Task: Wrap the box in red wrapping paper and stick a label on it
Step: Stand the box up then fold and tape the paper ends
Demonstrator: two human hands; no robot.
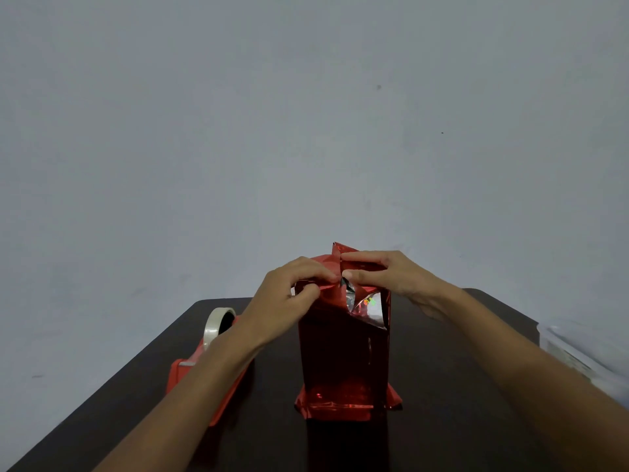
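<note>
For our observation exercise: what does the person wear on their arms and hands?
Nothing visible. The left hand and right hand are bare, with no gloves, rings or watch, and both forearms are uncovered to the frame's edge; no sleeve shows.

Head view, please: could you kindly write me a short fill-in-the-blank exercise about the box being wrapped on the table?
The wrapping paper round the upright box is ____ in colour.
The left hand and the right hand both pinch the paper at the box's ____ end.
The tape dispenser sits on the table to the person's ____ of the box.
Missing words: red; top; left.
</note>
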